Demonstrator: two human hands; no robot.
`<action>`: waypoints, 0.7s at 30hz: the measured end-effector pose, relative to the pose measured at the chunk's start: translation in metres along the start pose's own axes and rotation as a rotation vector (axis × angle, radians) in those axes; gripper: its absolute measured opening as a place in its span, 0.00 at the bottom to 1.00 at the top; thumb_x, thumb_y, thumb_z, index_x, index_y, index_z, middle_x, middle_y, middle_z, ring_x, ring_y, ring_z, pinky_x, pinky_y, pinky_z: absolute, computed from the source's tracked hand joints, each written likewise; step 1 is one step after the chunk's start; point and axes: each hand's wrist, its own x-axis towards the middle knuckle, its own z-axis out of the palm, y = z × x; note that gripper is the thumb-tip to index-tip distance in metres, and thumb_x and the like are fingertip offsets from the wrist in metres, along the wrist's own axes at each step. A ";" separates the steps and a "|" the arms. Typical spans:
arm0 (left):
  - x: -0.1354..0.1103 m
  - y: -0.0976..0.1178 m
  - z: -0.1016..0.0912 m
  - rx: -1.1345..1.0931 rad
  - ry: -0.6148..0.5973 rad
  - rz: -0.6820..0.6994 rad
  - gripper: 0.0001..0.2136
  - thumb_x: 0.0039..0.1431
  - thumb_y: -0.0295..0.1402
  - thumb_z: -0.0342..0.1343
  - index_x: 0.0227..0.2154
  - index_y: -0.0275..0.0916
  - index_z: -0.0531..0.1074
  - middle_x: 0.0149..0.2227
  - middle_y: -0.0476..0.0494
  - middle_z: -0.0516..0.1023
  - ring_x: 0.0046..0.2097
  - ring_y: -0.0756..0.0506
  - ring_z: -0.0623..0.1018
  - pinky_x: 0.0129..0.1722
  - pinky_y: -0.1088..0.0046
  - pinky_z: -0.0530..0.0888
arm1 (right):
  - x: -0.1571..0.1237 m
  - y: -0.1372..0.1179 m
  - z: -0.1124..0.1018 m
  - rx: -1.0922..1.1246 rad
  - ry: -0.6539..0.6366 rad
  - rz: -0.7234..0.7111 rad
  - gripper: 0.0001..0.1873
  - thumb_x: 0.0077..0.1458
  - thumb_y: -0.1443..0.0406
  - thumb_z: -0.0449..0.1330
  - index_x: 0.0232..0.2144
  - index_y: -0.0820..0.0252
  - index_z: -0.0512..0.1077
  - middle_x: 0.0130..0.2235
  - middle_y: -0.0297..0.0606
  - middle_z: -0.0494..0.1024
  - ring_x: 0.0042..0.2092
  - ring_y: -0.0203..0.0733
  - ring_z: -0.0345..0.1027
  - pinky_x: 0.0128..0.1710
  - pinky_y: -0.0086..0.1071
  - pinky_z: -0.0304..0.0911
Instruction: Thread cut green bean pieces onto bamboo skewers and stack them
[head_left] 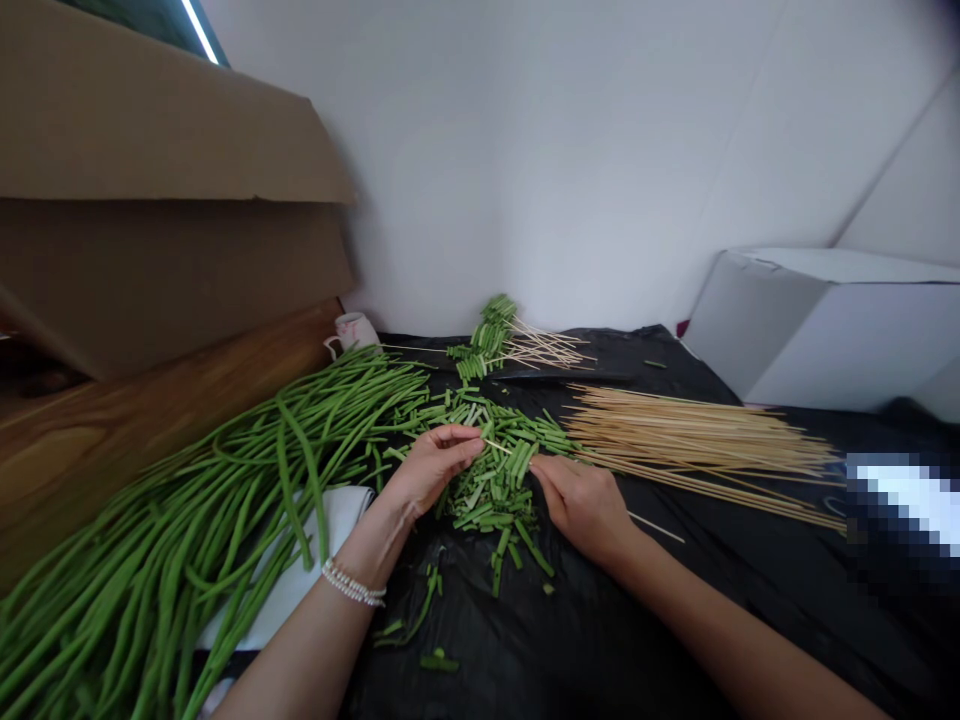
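Note:
My right hand (pixel 581 495) is closed around a thin wooden skewer (pixel 656 527), whose tail sticks out behind the palm. Several cut green bean pieces (pixel 517 462) are threaded side by side on it, just ahead of the fingers. At the skewer's bare tip, my left hand (pixel 439 460) pinches a short bean piece (pixel 487 430), partly hidden by the fingertips. Beneath both hands spreads a heap of loose cut bean pieces (pixel 480 510). Farther back lies a stack of filled bean skewers (pixel 491 335), their bare ends pointing right.
Long whole beans (pixel 225 500) cover the left side, partly over a white sheet (pixel 277 580). Bare skewers (pixel 697 435) lie to the right on black plastic (pixel 480 660). A mug (pixel 356 330), a cardboard box (pixel 172 200) and a white box (pixel 840 330) stand around the edges.

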 end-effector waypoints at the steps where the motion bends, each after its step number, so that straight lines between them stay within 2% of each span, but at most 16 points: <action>1: 0.000 0.000 0.000 -0.003 -0.006 -0.004 0.13 0.35 0.28 0.72 0.27 0.35 0.79 0.26 0.49 0.79 0.28 0.55 0.75 0.31 0.81 0.71 | 0.000 0.000 0.000 0.005 -0.002 -0.001 0.12 0.60 0.71 0.50 0.37 0.61 0.74 0.33 0.38 0.78 0.33 0.36 0.72 0.35 0.26 0.59; 5: 0.000 0.000 0.000 -0.020 -0.020 -0.038 0.14 0.36 0.28 0.71 0.30 0.35 0.79 0.27 0.48 0.79 0.29 0.55 0.75 0.31 0.81 0.70 | 0.000 0.000 0.000 0.009 -0.012 0.002 0.12 0.60 0.71 0.49 0.37 0.60 0.73 0.34 0.38 0.78 0.34 0.35 0.71 0.35 0.25 0.59; 16: -0.002 -0.002 0.000 0.039 -0.103 -0.058 0.09 0.39 0.30 0.70 0.24 0.34 0.77 0.25 0.47 0.77 0.27 0.54 0.73 0.30 0.80 0.68 | -0.001 -0.002 -0.001 0.026 -0.024 -0.006 0.13 0.61 0.71 0.48 0.37 0.62 0.73 0.33 0.38 0.78 0.34 0.37 0.71 0.36 0.27 0.59; 21: -0.005 -0.007 0.007 0.086 -0.126 -0.070 0.09 0.39 0.31 0.70 0.24 0.34 0.78 0.25 0.47 0.77 0.27 0.54 0.72 0.31 0.79 0.68 | -0.001 -0.004 0.000 0.035 -0.045 -0.011 0.13 0.61 0.71 0.47 0.37 0.61 0.73 0.31 0.37 0.77 0.32 0.36 0.70 0.35 0.27 0.58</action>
